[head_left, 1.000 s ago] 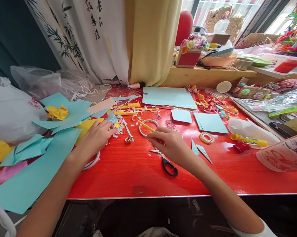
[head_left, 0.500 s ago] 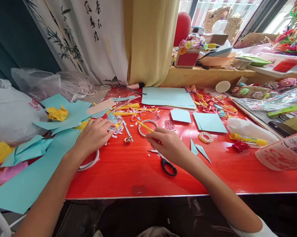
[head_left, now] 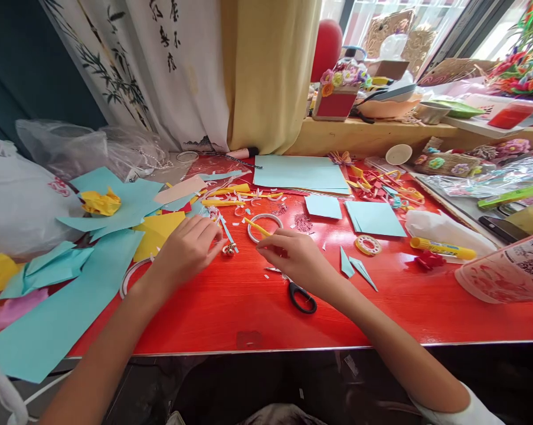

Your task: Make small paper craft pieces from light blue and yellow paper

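My right hand is closed in a pinch on a thin yellow paper stick, which points up and left over a white ring. To its left hovers my left hand, loosely curled, with thumb and forefinger apart and nothing visible between them. Small metal bells and a narrow blue paper strip lie just beyond its fingertips. Black-handled scissors rest below my right hand, their blades partly covered. Another white ring is partly hidden by my left forearm.
Blue sheets and smaller blue squares lie on the red table. A tape roll, a yellow glue stick and a pink-patterned cup are at right. Cut paper and a white bag crowd the left.
My left hand has moved right and slightly down from the paper scraps, uncovering yellow paper and part of the left ring. My right hand has kept the yellow stick almost in place.
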